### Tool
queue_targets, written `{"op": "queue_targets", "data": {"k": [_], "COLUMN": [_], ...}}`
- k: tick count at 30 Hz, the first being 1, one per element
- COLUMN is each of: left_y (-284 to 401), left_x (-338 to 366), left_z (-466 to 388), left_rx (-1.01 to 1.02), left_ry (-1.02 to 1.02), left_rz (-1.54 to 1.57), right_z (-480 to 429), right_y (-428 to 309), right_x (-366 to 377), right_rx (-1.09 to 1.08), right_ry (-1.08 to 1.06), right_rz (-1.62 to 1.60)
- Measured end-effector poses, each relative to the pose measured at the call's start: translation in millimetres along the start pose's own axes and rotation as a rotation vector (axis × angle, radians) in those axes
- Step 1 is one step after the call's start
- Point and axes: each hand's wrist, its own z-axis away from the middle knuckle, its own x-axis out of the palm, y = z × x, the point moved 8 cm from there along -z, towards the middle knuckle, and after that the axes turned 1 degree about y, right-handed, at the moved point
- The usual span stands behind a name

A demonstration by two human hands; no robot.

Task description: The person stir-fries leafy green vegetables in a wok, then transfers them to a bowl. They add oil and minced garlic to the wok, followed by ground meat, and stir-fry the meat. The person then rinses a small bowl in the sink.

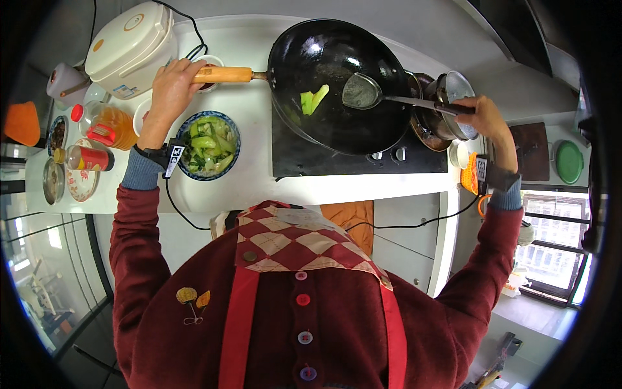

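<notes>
My left hand (176, 87) is closed around the wooden handle (222, 75) of a black wok (335, 131), which sits over the cooktop. In my right hand (487, 116) is the dark handle of a metal wok spatula (362, 91); its blade lies inside the wok. A piece of green leafy vegetable (313, 99) rests on the wok's inner surface, left of the blade. Below the wok handle, a blue-rimmed bowl (235, 127) holds cooked chopped greens (210, 143).
A cream rice cooker (129, 48) stands at the back left. An oil bottle (109, 125), a sauce bottle (87, 158) and a patterned plate (81, 192) are at the left. Stacked metal pots (440, 97) crowd the wok's right side. Control knobs (400, 154) line the black cooktop (311, 163).
</notes>
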Motion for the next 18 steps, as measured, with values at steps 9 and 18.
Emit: {"op": "queue_targets", "data": {"k": [9, 18], "left_y": [0.6, 3.2], "left_x": [-0.5, -3.0], "left_z": [-2.0, 0.1], "left_rx": [0.002, -0.044], "left_ry": [-0.011, 0.008], "left_rz": [-0.021, 0.006], "right_z": [-92.6, -88.0], "right_y": [-36.4, -14.5], "right_x": [30.9, 120.2], "right_rx": [-0.161, -0.098], "right_ry": [-0.489, -0.544], "right_rz": [-0.208, -0.448]}}
